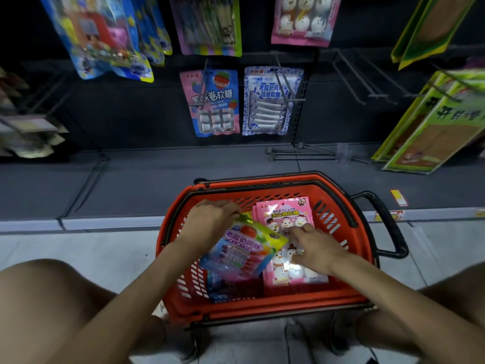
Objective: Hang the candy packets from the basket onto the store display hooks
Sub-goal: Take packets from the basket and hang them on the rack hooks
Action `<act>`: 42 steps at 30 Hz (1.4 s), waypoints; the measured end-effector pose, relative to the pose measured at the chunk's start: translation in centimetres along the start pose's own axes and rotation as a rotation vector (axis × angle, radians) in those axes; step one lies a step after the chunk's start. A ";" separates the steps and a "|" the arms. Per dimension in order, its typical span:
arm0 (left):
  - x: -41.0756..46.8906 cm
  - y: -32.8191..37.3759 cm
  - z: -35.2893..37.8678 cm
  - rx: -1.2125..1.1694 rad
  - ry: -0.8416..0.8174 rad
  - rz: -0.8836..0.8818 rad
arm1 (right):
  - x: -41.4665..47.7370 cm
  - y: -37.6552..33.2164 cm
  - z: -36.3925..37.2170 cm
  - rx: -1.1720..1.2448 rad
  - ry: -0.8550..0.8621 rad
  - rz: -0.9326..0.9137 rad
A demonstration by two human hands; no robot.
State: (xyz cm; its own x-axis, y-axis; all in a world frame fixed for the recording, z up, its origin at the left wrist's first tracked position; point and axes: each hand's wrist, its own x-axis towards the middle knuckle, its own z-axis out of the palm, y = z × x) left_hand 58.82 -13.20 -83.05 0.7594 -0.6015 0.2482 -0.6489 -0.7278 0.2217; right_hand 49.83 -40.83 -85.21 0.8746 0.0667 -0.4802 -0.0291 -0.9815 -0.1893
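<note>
Fingers (231, 209) of the left hand (210, 219) are pinched together on the yellow upper corner of a multicoloured packet (244, 252), which is tilted across the middle of the red basket (338, 214), its lower end lying over the other packets inside. Fingers (301, 230) of the right hand (319, 248) lie apart and lightly bent on top of a pink snowman packet (284, 212), which lies flat along the right side of the basket; they press on it rather than curl round it. Part of a blue packet (223, 288) shows beneath, near the front left corner. The basket stands on the pale floor (78, 248) between the person's bare knees, its black handle (387, 222) swung out to the right. On the dark display behind it, a pink strawberry packet (212, 101) and a blue-and-white packet (270, 101) hang side by side, each on its own hook. To their right several bare hooks (351, 77) jut from the panel, and a few loose hooks (301, 153) lie on the bottom shelf.
</note>
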 end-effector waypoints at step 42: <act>2.9 3.7 -11.3 -1.331 0.330 -0.633 | -1.0 -8.8 -15.4 1.281 0.513 -0.287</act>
State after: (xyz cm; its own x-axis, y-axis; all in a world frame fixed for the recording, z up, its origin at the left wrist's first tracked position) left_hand 58.10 -13.94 -70.86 0.9950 -0.0812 -0.0579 0.0658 0.0985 0.9930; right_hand 56.71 -34.99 -69.85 0.9937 -0.1112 0.0160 0.0066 -0.0849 -0.9964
